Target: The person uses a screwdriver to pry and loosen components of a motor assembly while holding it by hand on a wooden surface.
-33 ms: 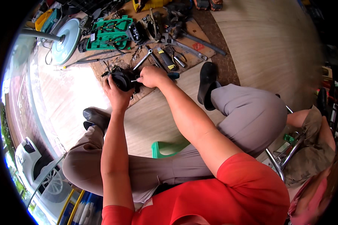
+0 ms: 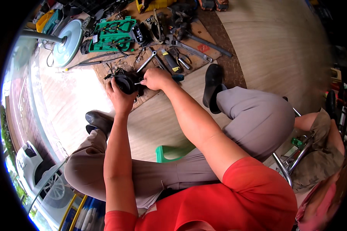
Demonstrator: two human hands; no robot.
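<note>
A black machine part with a round, cup-like opening point(image 2: 124, 83) rests at the near edge of a worn board. My left hand point(image 2: 122, 101) grips its near side, thumb and fingers spread around the rim. Just to the right, my right hand point(image 2: 157, 78) is closed, pinching a thin metal rod point(image 2: 138, 83) that points at the part's right side. Where the rod's tip meets the part is too small to make out. By my right wrist shows a teal-and-black handle point(image 2: 178, 77); whether it joins the rod is hidden by the hand.
On the board point(image 2: 204, 36) lie a ratchet wrench point(image 2: 147, 61), a yellow-and-black utility knife point(image 2: 171, 61), a large adjustable wrench point(image 2: 191, 49) and an open green tool case point(image 2: 111, 35). A round pale-blue base point(image 2: 68, 42) stands at left. A green stool point(image 2: 164, 154) is below me; another person point(image 2: 319, 154) sits at right.
</note>
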